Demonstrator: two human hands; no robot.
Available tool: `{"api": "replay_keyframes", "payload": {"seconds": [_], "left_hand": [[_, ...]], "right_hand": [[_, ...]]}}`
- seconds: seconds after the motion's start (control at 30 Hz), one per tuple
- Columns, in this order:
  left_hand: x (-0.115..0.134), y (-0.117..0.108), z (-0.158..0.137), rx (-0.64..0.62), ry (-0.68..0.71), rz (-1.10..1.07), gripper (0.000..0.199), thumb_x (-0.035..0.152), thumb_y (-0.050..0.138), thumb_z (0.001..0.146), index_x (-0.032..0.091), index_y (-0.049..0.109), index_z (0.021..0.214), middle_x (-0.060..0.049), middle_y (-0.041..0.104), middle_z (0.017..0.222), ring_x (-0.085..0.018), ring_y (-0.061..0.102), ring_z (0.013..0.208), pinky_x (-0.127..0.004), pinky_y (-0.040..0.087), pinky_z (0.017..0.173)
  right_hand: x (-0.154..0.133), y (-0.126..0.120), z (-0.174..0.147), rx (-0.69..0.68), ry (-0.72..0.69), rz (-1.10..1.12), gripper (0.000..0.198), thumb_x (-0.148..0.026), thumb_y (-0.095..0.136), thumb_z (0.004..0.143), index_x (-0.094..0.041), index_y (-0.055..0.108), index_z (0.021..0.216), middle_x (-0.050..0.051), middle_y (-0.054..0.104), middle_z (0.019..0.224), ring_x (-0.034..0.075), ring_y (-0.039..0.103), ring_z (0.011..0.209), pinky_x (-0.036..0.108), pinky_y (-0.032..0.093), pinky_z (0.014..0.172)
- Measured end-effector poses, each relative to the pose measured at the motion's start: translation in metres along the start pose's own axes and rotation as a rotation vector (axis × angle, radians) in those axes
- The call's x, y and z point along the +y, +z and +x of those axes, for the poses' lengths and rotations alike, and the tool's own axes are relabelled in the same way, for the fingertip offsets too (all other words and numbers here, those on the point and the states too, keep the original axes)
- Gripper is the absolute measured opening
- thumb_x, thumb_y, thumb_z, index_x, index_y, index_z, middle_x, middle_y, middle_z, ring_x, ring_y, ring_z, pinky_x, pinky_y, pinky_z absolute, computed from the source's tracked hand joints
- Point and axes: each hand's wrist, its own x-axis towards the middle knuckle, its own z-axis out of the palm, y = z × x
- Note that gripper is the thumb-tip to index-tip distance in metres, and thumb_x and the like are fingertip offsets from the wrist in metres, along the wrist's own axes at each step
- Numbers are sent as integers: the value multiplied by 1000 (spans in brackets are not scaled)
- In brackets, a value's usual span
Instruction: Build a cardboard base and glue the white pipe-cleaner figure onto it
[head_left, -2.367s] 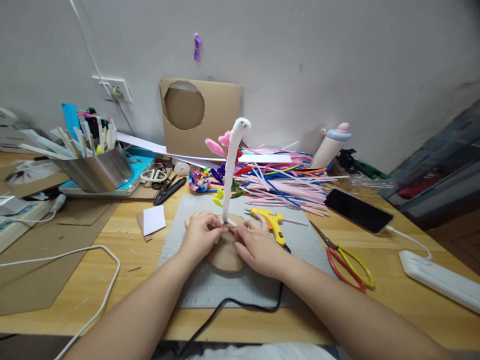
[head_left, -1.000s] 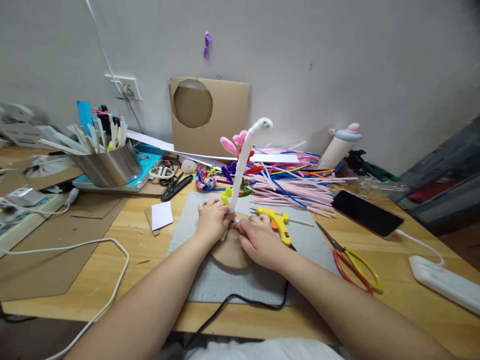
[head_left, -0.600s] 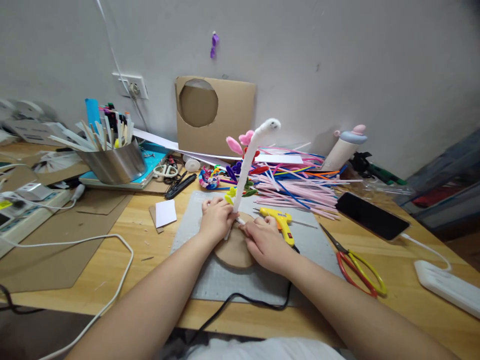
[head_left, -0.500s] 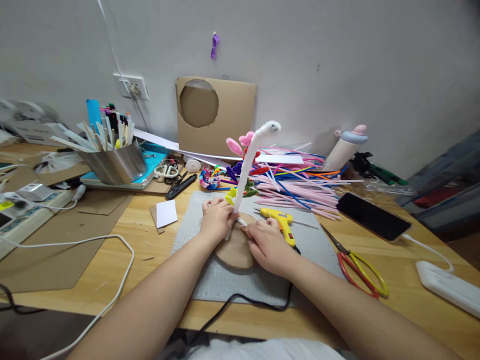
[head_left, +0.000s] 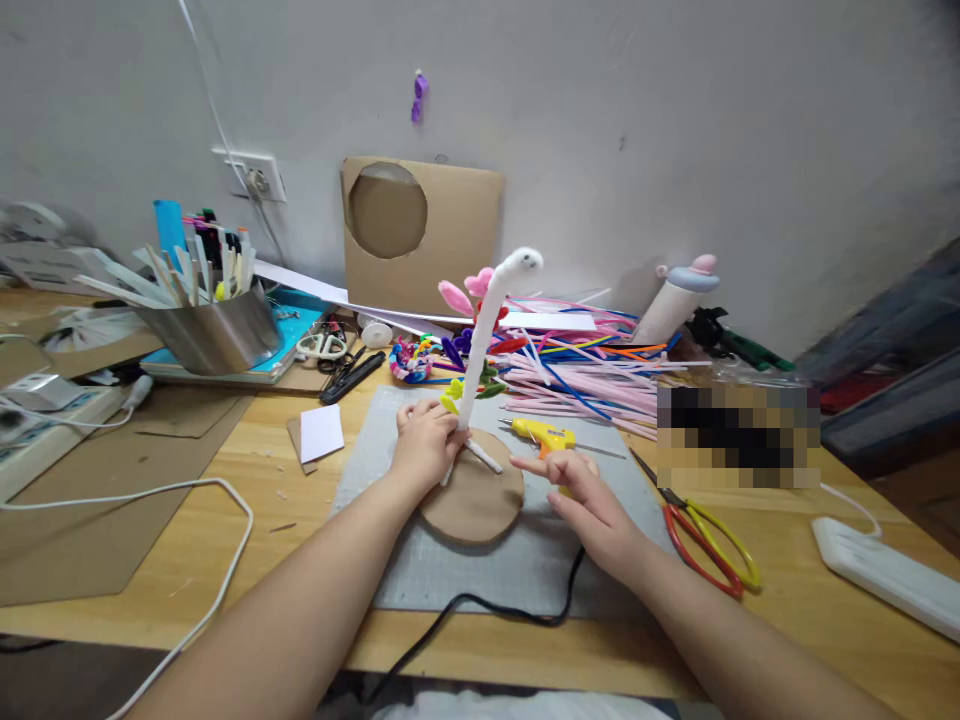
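Note:
A white fuzzy pipe-cleaner figure (head_left: 480, 350) with a long neck and a curved, dark-spotted head stands upright on a round cardboard disc (head_left: 476, 512). My left hand (head_left: 426, 445) is closed around its lower end, at the disc's back left edge. Short white legs (head_left: 484, 458) spread from its base over the cardboard. To the right of the disc, my right hand (head_left: 589, 500) is empty, its index finger stretched out and apart from the figure. Just behind that hand lies a yellow glue gun (head_left: 551, 437). Fuzzy yellow, pink and red pieces show behind the neck.
A grey cutting mat (head_left: 405, 580) lies under the disc. Red-and-yellow-handled scissors (head_left: 712, 548) rest at right. Pipe cleaners (head_left: 577, 375) pile up behind, near a bottle (head_left: 670, 305). A metal holder of sticks (head_left: 217, 330) stands left. A black cord (head_left: 480, 600) crosses the front.
My right hand has let go of the figure's white leg and drawn back to the right, its fingers opening. My left hand keeps its hold. The view has shifted slightly.

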Motion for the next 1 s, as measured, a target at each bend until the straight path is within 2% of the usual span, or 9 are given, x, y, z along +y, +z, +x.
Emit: {"api": "replay_keyframes", "payload": {"seconds": [0.07,0.2,0.3,0.43,0.53,0.63,1.0], "left_hand": [[0,1,0,5,1,2,20,31,61,83,21,62,66,-2,68,83,-25,52,98,-47,25,91],[-1,2,1,19,6,8,19,30,62,83,21,62,67,-2,68,82,-25,52,96,-47,24,90],[-1,3,1,26,12,11,20,30,63,83,21,60,65,-2,68,81,-24,53,95,-47,25,90],[0,4,1,27,25,8,20,29,62,83,20,59,65,-1,67,80,-24,53,94,-46,25,88],[0,4,1,23,32,2,20,29,62,83,20,59,65,-1,67,79,-24,53,93,-45,26,87],[0,5,1,17,33,-4,20,28,62,83,20,59,65,-1,67,78,-23,53,92,-45,26,87],[1,5,2,10,19,-15,23,30,60,84,20,58,63,-2,66,77,-24,53,92,-46,25,88]], "right_hand": [[0,-3,-3,-56,-52,-52,4,-20,37,92,-24,39,93,5,61,110,22,48,97,43,28,89],[-7,-3,-2,-190,-91,-199,33,-14,42,88,-26,46,118,4,61,103,22,49,98,45,25,93],[-11,1,2,-223,-100,-263,43,-12,45,86,-26,45,127,5,61,108,23,49,103,45,23,94],[-14,5,5,-246,-125,-306,46,-12,45,85,-23,45,129,7,60,120,24,48,108,46,22,96],[-14,9,6,-264,-129,-345,46,-16,45,86,-20,44,132,10,60,121,25,47,112,46,22,97],[-14,12,9,-283,-132,-389,48,-18,43,87,-18,42,135,11,61,117,26,46,114,46,22,98],[-20,26,38,-314,-140,-506,51,-22,43,87,-12,41,138,13,62,103,25,48,101,41,25,86]]}}
